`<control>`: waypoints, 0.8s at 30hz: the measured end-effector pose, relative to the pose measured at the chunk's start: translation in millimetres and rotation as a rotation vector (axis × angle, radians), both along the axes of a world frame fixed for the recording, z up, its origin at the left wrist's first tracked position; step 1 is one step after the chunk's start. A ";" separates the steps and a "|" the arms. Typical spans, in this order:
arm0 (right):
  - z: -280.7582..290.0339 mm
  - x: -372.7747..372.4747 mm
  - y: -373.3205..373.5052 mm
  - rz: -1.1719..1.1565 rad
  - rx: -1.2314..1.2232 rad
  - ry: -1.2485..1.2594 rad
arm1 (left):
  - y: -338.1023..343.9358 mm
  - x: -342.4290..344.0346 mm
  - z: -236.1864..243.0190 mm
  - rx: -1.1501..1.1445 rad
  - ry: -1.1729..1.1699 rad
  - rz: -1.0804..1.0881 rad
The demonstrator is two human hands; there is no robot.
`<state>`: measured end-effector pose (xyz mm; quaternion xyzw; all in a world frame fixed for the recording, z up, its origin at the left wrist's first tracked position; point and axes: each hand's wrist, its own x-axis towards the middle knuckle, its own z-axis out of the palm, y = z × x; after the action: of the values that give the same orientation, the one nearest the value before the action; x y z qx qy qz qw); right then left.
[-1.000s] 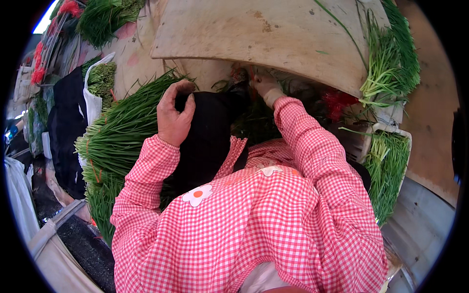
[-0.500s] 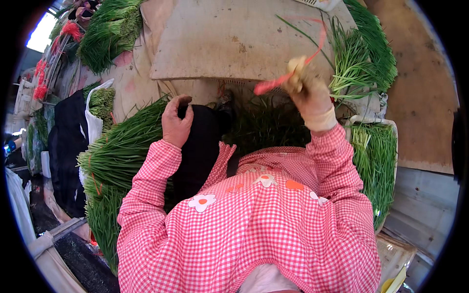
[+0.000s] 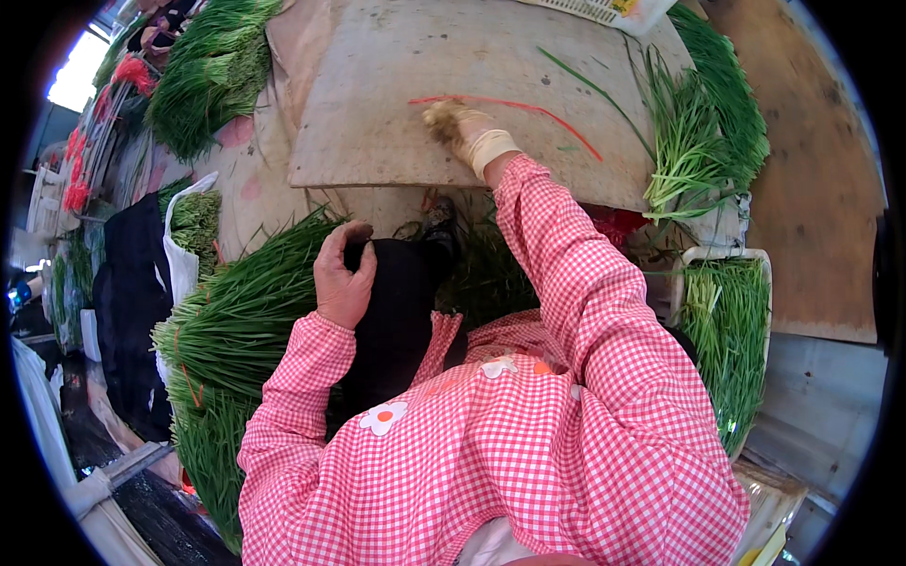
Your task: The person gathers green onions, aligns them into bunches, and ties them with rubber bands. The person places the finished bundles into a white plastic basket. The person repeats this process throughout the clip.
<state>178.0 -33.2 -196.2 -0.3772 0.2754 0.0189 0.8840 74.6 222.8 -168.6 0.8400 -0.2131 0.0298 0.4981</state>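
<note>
My left hand (image 3: 344, 283) rests beside my black-trousered leg (image 3: 392, 292), thumb and curved fingers apart, holding nothing, next to a large pile of long green chives (image 3: 226, 330). My right hand (image 3: 464, 132), in a pale, soiled glove, reaches over the wooden board (image 3: 368, 85). Its fingertips are blurred at a thin red strip (image 3: 557, 123) stretched across the board, and whether they grip it cannot be seen. A loose green blade (image 3: 585, 85) lies to the right of the strip.
Chive bundles lie at upper left (image 3: 208, 75) and on the board's right (image 3: 679, 160). A white basket (image 3: 604, 9) sits at the back. A crate of chives (image 3: 722, 340) stands right, by a brown panel (image 3: 812, 179). Red ties (image 3: 75, 193) hang left.
My right hand came up from under the board's edge with a red strip, lifted it right, then moved left and down onto the board. My left hand has barely moved.
</note>
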 end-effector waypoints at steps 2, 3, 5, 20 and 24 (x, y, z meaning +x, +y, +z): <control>-14.5 -10.4 -7.8 0.199 0.038 -0.062 | -6.0 3.7 -2.8 0.003 -0.027 -0.044; -25.2 -23.5 -7.5 0.309 -0.164 -0.215 | -4.3 1.5 -0.3 0.073 -0.008 0.000; -20.0 -75.9 -3.7 0.494 -0.377 -0.277 | 2.4 1.3 -8.0 0.021 0.007 -0.014; -26.8 -329.2 -225.3 -0.309 -0.995 0.462 | -307.2 -9.5 55.2 0.043 0.354 -0.759; -59.0 -318.0 -247.6 -0.251 -0.445 0.360 | -407.3 -41.9 46.5 0.320 0.418 -0.778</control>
<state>-139.9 -280.8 -255.2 -0.5152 0.4694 -0.0848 0.7121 32.7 -184.6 -122.1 0.7520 -0.4093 -0.3620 0.3686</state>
